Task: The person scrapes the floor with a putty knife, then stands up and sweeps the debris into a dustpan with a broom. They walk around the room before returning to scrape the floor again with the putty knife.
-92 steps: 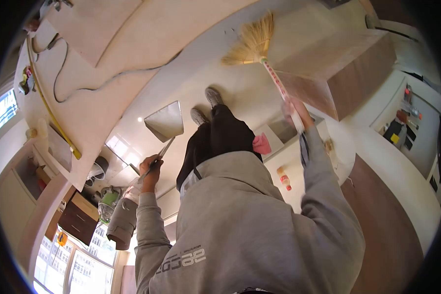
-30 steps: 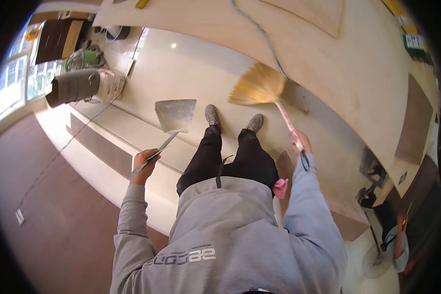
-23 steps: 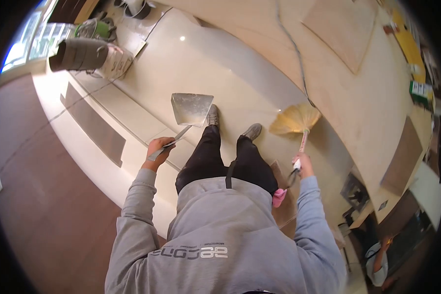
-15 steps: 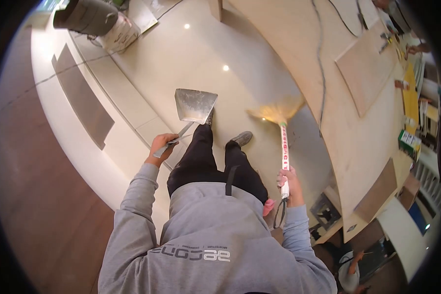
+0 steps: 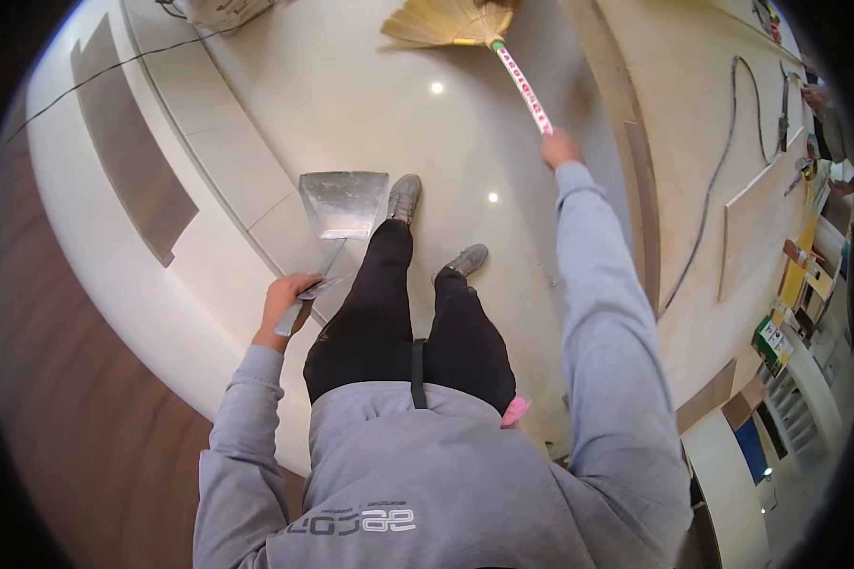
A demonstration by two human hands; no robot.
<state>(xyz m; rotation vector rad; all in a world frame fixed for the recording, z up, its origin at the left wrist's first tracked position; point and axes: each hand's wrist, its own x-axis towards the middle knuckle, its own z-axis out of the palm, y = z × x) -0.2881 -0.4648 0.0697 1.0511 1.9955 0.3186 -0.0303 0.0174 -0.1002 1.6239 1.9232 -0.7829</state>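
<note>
My left hand (image 5: 287, 302) is closed round the grey handle of a metal dustpan (image 5: 344, 203). The dustpan's worn, dusty scoop lies beyond that hand, beside my left shoe (image 5: 404, 198). My right arm reaches far forward, with my right hand (image 5: 562, 149) closed round the end of a broom's white handle with red lettering. Fanned straw bristles of the broom (image 5: 438, 21) spread over the glossy floor (image 5: 351, 85) at the top of the view. A green band joins handle and bristles.
A long curved pale counter (image 5: 683, 114) runs along the right, bearing a dark cable (image 5: 731, 171) and a wooden board (image 5: 764, 223). A low white curved ledge (image 5: 213, 275) borders the left side. Another person's hand (image 5: 814, 97) shows at the far right.
My right hand has swung the broom forward, away from my body, to the top of the view. The dustpan has shifted slightly left and my left foot has stepped forward.
</note>
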